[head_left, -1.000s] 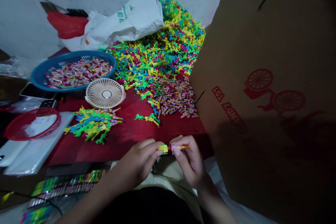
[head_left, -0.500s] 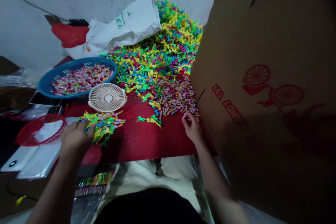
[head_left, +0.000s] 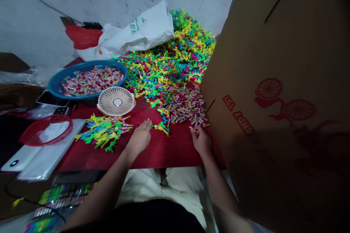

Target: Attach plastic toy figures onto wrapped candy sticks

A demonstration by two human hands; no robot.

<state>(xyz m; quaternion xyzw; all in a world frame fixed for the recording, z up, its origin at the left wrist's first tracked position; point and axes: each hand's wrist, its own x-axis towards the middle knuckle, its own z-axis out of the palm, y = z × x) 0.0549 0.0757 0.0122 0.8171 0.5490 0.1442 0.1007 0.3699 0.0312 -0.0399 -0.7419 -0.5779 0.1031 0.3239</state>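
Observation:
My left hand (head_left: 140,136) is open, its fingers stretched out low over the red tabletop. Just beyond its fingertips lie a few loose green and yellow plastic figures (head_left: 161,128). My right hand (head_left: 202,141) pinches a small pink tube (head_left: 193,129) at the near edge of a heap of similar pink-labelled tubes (head_left: 184,105); the fingers partly hide it. To the left of my left hand lies a bunch of coloured figures (head_left: 102,131) with tubes at their right-hand ends. Behind the tubes rises a big pile of bright figures (head_left: 166,65).
A blue basket (head_left: 51,87) of tubes stands at the back left, with a round fan (head_left: 116,101) before it. Further left are a red basket (head_left: 27,134) and clear plastic bags (head_left: 51,158). A tall cardboard box (head_left: 246,62) walls the right side. A white sack (head_left: 153,25) lies behind.
My left hand has left the bunch of figures and moved right, to the middle of the table. My right hand stays by the tube heap. The view has shifted slightly.

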